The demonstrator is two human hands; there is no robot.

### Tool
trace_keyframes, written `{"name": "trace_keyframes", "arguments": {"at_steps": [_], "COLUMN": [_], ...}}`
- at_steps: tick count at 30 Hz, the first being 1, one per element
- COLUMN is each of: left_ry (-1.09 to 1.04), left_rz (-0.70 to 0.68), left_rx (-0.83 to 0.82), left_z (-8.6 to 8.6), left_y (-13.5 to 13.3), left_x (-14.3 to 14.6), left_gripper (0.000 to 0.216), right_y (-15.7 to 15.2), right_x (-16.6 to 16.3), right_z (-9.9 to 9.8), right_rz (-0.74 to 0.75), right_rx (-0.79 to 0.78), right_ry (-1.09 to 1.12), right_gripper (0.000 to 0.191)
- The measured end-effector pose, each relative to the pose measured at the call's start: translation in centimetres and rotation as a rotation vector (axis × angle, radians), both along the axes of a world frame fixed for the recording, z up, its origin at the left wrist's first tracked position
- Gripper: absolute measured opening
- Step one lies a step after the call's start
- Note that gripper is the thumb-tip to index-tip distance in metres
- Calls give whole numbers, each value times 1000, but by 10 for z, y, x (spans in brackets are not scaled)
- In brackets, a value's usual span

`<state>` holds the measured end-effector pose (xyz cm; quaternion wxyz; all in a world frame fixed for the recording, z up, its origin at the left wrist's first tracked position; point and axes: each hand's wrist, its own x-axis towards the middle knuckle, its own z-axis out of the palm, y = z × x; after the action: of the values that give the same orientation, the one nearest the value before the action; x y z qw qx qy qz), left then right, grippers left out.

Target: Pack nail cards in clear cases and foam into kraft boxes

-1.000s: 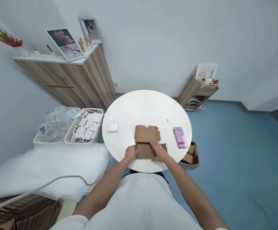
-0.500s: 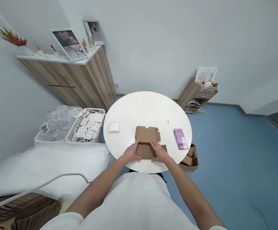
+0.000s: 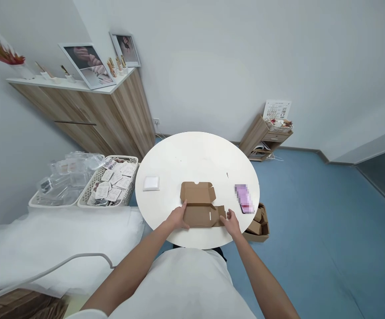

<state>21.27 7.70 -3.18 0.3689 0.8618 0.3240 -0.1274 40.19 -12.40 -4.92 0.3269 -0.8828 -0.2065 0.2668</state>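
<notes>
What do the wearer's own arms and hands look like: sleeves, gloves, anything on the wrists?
Both the left hand and the right hand are ungloved, and both forearms are bare. No watch or band shows on either wrist; rings are too small to tell. A white sleeve edge shows high on the left arm, beside a plain white top. The right sleeve is out of frame.

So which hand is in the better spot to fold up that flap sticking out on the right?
Probably the right hand: it's right at the flap, while the left hand is at the opposite end of the cardboard box.
</notes>
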Motion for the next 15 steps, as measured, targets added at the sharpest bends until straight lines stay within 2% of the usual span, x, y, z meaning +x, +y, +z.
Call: {"name": "trace_keyframes", "arguments": {"at_steps": [3,6,9,11,15], "left_ry": [1,19,49,46,-10], "left_rz": [18,14,3,-3,-27], "left_rx": [-6,-3,6,10,-8], "left_z": [0,1,1,1,1], "left_y": [-1,-2,-3,-4,-5], "left_x": [1,3,5,4,1], "left_gripper": [122,127,131,128,116], "right_y": [-1,10,23,29,35], "right_x": [-1,-7,-16,-24,-38], "right_z": [-2,5,15,20,26], "right_rz": [-79,-101,21,107,141], "right_rx": [57,75,103,115,103], "right_ry": [178,171,128,102,94], "right_gripper": [68,60,43,40,57]}}
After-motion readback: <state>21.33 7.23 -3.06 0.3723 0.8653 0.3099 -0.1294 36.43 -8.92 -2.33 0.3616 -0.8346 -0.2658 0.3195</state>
